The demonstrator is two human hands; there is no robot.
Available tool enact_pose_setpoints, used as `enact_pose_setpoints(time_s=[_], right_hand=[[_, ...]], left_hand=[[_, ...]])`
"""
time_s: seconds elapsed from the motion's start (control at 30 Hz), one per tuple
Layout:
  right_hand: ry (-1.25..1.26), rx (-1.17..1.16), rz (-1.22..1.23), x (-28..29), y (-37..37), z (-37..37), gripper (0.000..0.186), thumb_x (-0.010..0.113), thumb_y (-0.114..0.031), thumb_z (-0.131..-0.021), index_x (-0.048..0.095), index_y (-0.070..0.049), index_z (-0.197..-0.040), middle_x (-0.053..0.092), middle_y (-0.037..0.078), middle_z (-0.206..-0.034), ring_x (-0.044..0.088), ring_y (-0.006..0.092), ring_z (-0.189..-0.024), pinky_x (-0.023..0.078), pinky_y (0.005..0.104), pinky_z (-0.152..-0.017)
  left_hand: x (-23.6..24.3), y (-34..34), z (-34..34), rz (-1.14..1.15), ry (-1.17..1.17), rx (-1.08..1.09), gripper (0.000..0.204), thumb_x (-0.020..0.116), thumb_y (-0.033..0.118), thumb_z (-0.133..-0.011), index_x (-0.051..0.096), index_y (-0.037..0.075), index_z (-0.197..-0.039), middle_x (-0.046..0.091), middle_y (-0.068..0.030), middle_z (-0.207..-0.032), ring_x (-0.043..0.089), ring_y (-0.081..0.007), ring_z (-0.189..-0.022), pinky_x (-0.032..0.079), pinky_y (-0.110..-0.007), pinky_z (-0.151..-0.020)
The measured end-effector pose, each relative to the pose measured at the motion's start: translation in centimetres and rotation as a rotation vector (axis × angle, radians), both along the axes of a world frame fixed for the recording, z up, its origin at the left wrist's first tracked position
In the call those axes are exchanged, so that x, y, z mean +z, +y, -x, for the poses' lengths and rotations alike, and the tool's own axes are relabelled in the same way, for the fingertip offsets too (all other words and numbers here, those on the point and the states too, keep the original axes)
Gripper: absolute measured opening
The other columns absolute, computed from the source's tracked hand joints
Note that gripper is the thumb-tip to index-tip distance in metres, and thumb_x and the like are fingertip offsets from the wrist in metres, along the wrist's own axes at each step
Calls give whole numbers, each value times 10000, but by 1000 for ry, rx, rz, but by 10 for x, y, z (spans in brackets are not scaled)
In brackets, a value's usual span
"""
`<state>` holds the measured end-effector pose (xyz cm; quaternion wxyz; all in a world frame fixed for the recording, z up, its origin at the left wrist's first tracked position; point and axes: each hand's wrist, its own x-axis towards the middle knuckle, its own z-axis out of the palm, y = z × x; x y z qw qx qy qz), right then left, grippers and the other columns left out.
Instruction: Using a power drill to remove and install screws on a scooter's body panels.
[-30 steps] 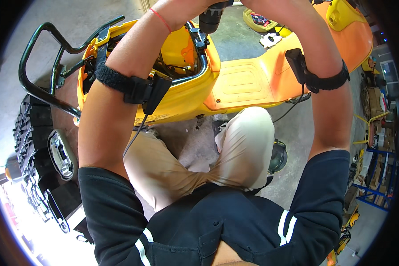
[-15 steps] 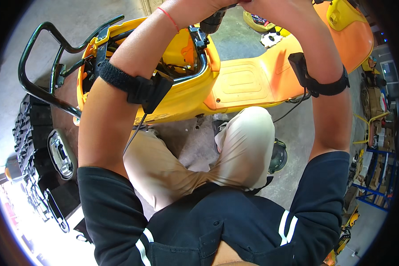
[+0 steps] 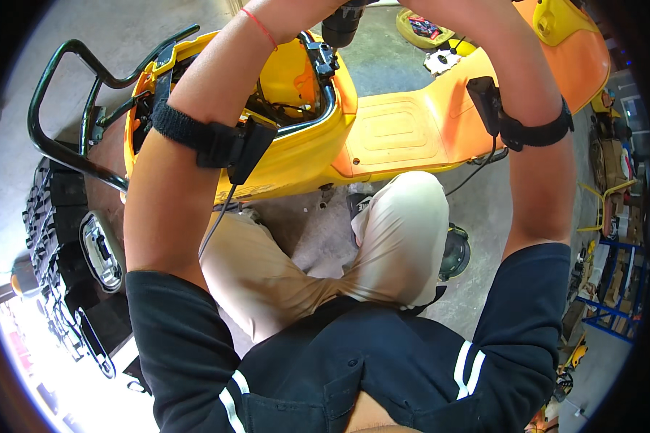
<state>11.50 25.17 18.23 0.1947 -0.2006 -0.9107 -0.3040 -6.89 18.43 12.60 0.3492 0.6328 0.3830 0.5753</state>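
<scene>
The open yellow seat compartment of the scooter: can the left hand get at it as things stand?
Probably yes. The left forearm already stretches right over the open compartment, and nothing covers its opening. The hand itself is cut off at the picture's top edge, so this stays uncertain.

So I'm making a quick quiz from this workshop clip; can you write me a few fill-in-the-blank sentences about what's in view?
1. The scooter body in front of the person is coloured ____.
2. A thin red ____ circles the left wrist.
3. The grab rail at the scooter's rear is coloured ____.
4. Each forearm wears a black ____ carrying a small device.

Missing words: yellow; string; black; band
</scene>
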Motion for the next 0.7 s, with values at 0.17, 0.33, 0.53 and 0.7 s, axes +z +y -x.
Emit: enact_pose_setpoints(time_s=[0.17, 0.33, 0.53, 0.7], right_hand=[[10, -23, -33, 3, -7, -2, 645, 777, -232, -764, 498, 168, -1186, 676, 274, -924, 682, 407, -965, 542, 447, -892], [-46, -81, 34, 11, -6, 1, 643, 792, -247, -756, 510, 154, -1173, 683, 266, -937, 687, 398, -962, 543, 447, -891], [14, -51, -7, 7, -10, 2, 616, 779, -203, -748, 514, 154, -1175, 682, 282, -941, 691, 409, -947, 549, 459, -882], [8, -71, -22, 8, -11, 4, 637, 754, -174, -751, 503, 175, -1221, 679, 287, -933, 691, 417, -953, 552, 464, -873]], left_hand=[[3, -1, 1, 11, 5, -3, 488, 806, 160, -905, 522, 26, -1278, 639, -20, -941, 577, -93, -773, 509, -257, -672], [3, 3, -2, -81, -69, -70, 498, 806, 157, -900, 523, 29, -1289, 642, -27, -991, 584, -99, -810, 512, -261, -694], [3, -2, 1, 26, -59, -28, 480, 811, 172, -903, 529, 43, -1270, 639, -10, -933, 579, -90, -777, 499, -249, -669], [2, -3, 3, 5, -90, -96, 433, 807, 197, -913, 538, 60, -1224, 621, 0, -876, 564, -83, -742, 482, -239, -644]])
